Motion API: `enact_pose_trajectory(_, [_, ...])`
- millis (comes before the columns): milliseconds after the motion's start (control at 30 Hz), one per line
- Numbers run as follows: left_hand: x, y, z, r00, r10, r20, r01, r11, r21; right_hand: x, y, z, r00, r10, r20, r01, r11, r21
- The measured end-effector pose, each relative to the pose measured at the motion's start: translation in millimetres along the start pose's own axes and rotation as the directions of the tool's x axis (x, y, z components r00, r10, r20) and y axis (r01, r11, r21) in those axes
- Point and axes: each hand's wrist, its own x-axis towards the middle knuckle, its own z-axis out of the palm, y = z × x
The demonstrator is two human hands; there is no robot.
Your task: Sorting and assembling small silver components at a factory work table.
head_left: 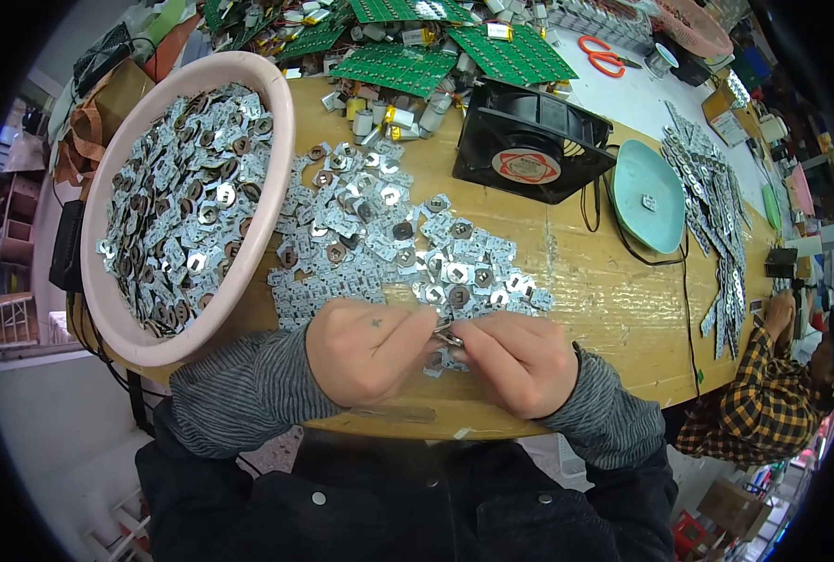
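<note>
Close to the table's front edge, my left hand (pixel 370 348) and my right hand (pixel 518 361) meet, both with fingers pinched. Between their fingertips is a small silvery piece (pixel 449 337), mostly covered, so its exact kind is hard to make out. Just beyond the hands spreads a heap of small white circuit boards (pixel 356 220), some carrying round dark or shiny metal parts. Flat rows of boards (pixel 328 290) lie beside my left hand. A large pale pink basin (pixel 281 103) on the left is filled with similar boards.
A black fan (pixel 534 140) stands beyond the heap, its cable running right. Beside it, a turquoise tray (pixel 637 164) holds one small board. Metal-looking strips (pixel 716 215) lie at right. Green circuit panels (pixel 510 54), small motors and red-handled scissors (pixel 604 58) are farther back. Another person (pixel 763 403) sits right.
</note>
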Motion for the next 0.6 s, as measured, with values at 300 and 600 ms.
enact_pose_trajectory(300, [2.2, -5.5, 0.9, 0.995, 0.099, -0.031, -0.097, 0.993, 0.060, 4.9, -5.8, -23.5, 0.911, 0.409, 0.061, -0.402, 0.842, 0.360])
enact_pose_trajectory(600, [1.5, -3.8, -0.9, 0.990, 0.140, 0.015, -0.141, 0.975, 0.170, 8.2, -0.4, -19.4, 0.875, 0.454, 0.168, -0.483, 0.793, 0.371])
